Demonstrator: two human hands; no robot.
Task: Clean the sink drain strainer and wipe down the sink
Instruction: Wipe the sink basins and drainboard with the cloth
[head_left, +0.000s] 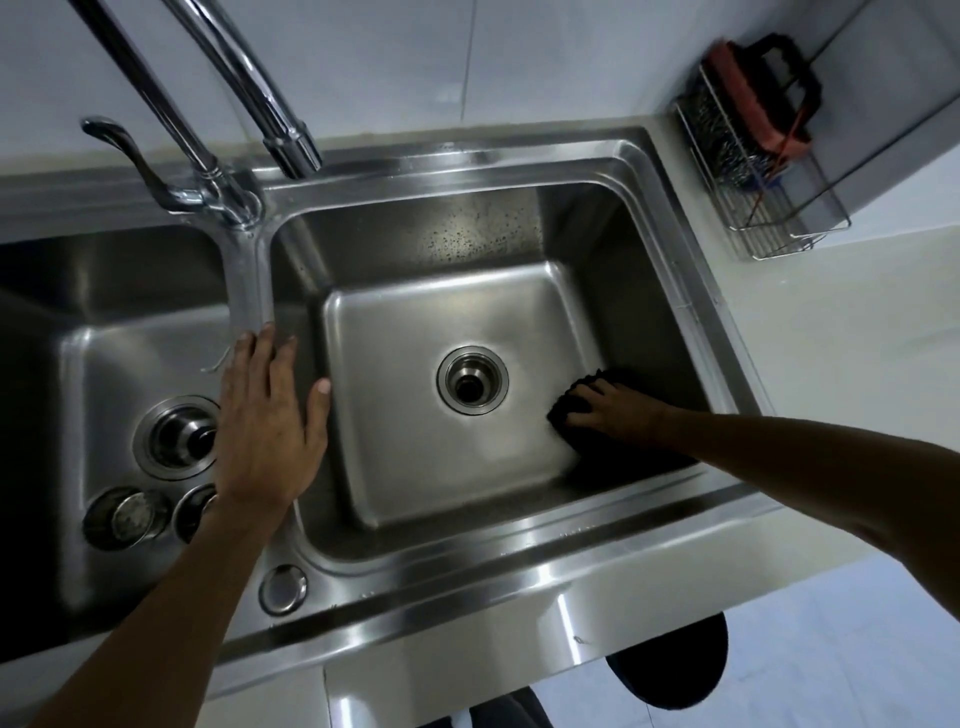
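Head: cloth under right hand, axis unclear.

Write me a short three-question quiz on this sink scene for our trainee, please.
1. True or false: the right hand presses a dark cloth inside the right basin.
2. Where does the left hand rest? A) the faucet B) the divider between the basins C) the rack
3. Fill in: two round metal pieces lie in the ____ basin.
Key: 1 true; 2 B; 3 left.

Two basins, two drain holes, seemingly two loose strainers, one cloth.
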